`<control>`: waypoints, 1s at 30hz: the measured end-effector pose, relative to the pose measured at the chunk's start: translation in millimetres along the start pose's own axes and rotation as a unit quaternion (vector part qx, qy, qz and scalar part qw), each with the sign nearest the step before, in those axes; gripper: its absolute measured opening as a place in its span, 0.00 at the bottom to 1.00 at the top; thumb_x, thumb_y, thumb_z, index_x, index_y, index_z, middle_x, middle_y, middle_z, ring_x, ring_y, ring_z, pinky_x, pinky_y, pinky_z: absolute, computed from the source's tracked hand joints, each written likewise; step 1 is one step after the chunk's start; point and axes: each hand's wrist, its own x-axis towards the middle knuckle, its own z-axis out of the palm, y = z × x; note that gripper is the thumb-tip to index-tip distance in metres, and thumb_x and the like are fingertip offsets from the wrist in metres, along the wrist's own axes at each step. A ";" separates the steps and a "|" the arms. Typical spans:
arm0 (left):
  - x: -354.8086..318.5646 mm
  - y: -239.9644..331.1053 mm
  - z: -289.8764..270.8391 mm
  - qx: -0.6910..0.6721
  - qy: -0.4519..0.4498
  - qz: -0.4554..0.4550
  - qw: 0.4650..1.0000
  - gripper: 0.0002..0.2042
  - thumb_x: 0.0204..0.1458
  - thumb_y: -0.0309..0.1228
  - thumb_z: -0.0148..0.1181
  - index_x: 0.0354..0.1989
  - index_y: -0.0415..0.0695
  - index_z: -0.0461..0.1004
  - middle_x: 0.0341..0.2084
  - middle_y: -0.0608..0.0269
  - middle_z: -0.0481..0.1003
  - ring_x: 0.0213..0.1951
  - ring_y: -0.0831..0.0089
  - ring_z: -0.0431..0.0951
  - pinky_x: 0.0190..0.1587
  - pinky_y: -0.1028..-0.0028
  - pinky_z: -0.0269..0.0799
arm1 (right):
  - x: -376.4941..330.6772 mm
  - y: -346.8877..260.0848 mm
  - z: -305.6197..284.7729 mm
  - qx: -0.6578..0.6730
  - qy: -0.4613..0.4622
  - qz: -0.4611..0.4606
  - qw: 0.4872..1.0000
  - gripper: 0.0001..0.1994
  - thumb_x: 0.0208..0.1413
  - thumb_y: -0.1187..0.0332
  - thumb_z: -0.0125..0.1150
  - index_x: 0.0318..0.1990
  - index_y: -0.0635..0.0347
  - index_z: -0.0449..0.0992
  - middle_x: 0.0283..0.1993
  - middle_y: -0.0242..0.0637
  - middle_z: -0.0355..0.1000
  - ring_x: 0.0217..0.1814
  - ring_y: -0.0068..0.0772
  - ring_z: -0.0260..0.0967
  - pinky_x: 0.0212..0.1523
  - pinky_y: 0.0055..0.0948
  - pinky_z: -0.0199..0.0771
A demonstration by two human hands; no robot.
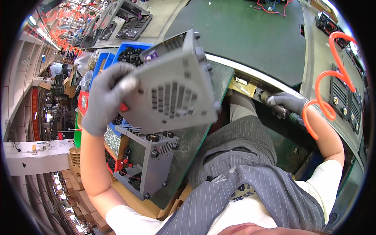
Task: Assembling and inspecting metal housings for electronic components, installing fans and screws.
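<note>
My left hand (109,92), in a grey work glove, is closed on the edge of a grey metal equipment case (166,74). The case is held up and tilted above the side table, with its slotted vent panel facing me and knobs along its right edge. Low on the right, beside the workbench edge, my gloved right hand (288,102) wraps round a pneumatic screwdriver (282,112) with a metal and dark green body. A second grey case (156,156), open-sided with wiring inside, stands on the side table below the lifted one.
Blue bins of black parts (131,56) and a tray of small screws (112,140) line the side table's left. An orange coiled air hose (319,92) hangs at the right. The green conveyor (243,35) runs ahead. Another person (56,69) works far left.
</note>
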 end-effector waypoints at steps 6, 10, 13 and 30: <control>82.4 44.2 21.7 -0.155 0.063 0.029 0.985 0.18 0.52 0.38 0.55 0.40 0.34 0.75 0.34 0.62 0.77 0.36 0.78 0.74 0.42 0.76 0.68 | -20.3 -12.1 6.9 -0.446 0.190 -0.141 0.863 0.24 0.49 0.48 0.55 0.38 0.64 0.76 0.31 0.53 0.73 0.34 0.52 0.72 0.38 0.42 0.70; 150.7 58.2 62.7 -0.387 -0.025 0.070 0.919 0.13 0.57 0.35 0.51 0.45 0.40 0.73 0.37 0.60 0.76 0.38 0.75 0.76 0.43 0.75 0.73 | -15.5 -25.3 -9.2 -0.328 0.343 -0.320 0.820 0.21 0.50 0.56 0.57 0.46 0.63 0.71 0.27 0.53 0.72 0.32 0.52 0.72 0.36 0.41 0.70; 210.9 62.3 122.2 -0.549 0.004 0.040 0.835 0.14 0.58 0.33 0.49 0.45 0.34 0.70 0.33 0.54 0.76 0.33 0.66 0.78 0.39 0.70 0.75 | 7.4 -40.7 -37.3 -0.233 0.399 -0.307 0.832 0.25 0.54 0.58 0.56 0.56 0.62 0.63 0.25 0.45 0.71 0.24 0.43 0.70 0.29 0.39 0.68; -71.3 -87.7 -28.2 0.175 0.223 0.030 0.959 0.17 0.52 0.28 0.53 0.51 0.38 0.69 0.49 0.55 0.71 0.53 0.65 0.70 0.57 0.71 0.61 | 141.7 -104.7 -125.7 -0.277 0.445 -0.329 0.786 0.25 0.57 0.59 0.50 0.58 0.67 0.62 0.50 0.59 0.68 0.54 0.57 0.65 0.53 0.41 0.65</control>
